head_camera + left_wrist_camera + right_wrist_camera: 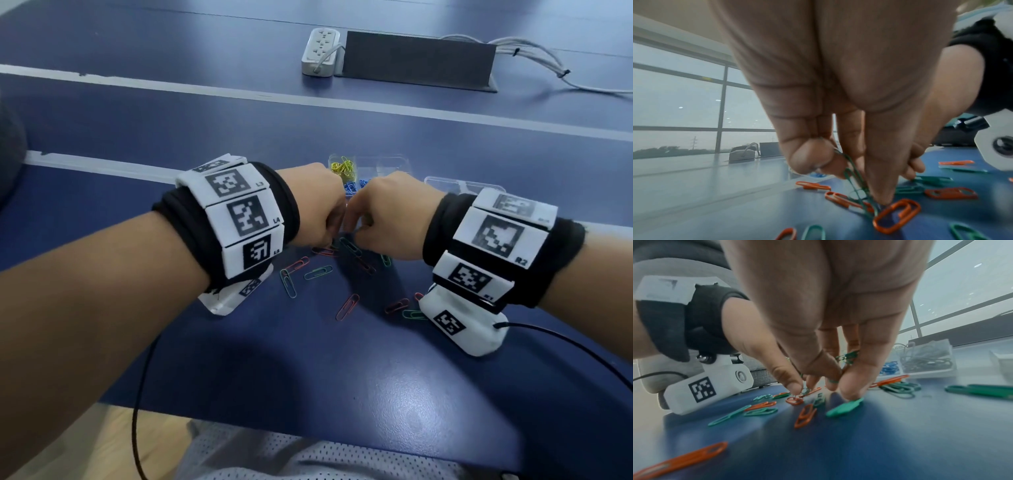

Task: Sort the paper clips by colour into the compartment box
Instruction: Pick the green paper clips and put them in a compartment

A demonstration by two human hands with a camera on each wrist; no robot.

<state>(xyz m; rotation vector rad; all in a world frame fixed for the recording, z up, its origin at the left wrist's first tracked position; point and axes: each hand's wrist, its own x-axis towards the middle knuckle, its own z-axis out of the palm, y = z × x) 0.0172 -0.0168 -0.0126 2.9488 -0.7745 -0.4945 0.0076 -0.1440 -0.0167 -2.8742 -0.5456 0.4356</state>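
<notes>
Loose red and green paper clips (318, 274) lie scattered on the blue table (342, 377) under both hands. My left hand (325, 222) pinches a bunch of green clips (855, 178) between thumb and fingers, low over the pile. My right hand (370, 222) holds several green clips (846, 356) tucked among its curled fingers, and one fingertip (849, 392) presses a green clip (844, 407) on the table. Just behind the hands stands the clear compartment box (394, 164), with yellow clips (342, 168) and blue clips (352, 186) in separate compartments.
A white power strip (320, 51), a dark grey panel (418, 61) and white cables (548, 61) lie at the far side. A black wire (565, 342) trails from the right wrist camera. The table's near edge (239, 421) runs close to my lap.
</notes>
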